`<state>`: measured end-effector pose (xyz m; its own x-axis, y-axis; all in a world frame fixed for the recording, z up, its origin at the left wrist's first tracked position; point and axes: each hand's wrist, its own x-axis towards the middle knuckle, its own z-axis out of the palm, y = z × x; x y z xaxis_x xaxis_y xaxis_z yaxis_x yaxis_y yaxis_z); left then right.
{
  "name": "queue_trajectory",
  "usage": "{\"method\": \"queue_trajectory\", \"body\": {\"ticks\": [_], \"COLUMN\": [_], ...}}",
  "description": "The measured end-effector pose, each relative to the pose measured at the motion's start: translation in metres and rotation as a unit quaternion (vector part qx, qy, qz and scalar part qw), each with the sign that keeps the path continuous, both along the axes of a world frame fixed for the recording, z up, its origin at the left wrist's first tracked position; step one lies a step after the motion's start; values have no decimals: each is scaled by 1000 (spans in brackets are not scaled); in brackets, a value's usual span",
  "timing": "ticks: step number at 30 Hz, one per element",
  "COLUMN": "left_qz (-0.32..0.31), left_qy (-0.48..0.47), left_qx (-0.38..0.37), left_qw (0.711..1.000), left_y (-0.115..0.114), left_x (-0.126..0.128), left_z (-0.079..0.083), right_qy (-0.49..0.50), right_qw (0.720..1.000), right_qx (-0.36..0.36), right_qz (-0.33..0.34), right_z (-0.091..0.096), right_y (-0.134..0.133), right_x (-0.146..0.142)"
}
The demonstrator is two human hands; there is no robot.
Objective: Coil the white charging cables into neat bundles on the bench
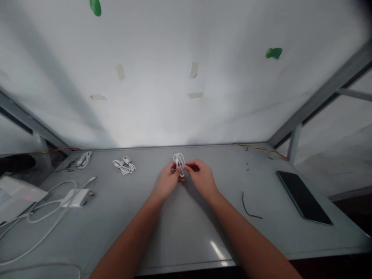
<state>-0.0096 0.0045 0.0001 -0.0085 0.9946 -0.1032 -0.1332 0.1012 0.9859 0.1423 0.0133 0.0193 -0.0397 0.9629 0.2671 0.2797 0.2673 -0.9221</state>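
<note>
We have a small coiled white cable held just above the grey table, near its far edge by the wall. Left hand pinches the coil's lower side; right hand pinches it from the other side, fingertips pressed together on the strands. Judged step: bundling the coil, mid-wrap; the next move likely needs a steady pinch while one strand is passed round. Open room lies toward us; bundled cables left, black wire tie and dark tablet right.
</note>
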Motion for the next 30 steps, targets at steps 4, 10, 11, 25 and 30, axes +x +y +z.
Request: {"method": "queue_trajectory", "body": {"ticks": [4, 10, 11, 25, 30], "left_qz": [-3, 0, 1, -83, -62], "left_qy": [-2, -17, -21, -124, -53], "left_qx": [27, 53, 53, -15, -13], "left_qw": [1000, 998, 998, 989, 997], "left_y": [-5, -8, -8, -7, -1], "left_x": [3, 2, 2, -3, -11], "left_z": [10, 17, 18, 17, 10], "right_qy": [-2, -30, -19, 255, 262], "right_qw": [1000, 997, 998, 947, 922], "right_qx": [1, 66, 65, -146, -208], "right_qz": [-26, -1, -2, 128, 197], "right_z": [0, -5, -6, -17, -5], "right_y": [-5, -6, -5, 6, 6], "right_x": [-4, -7, -8, -13, 1]}}
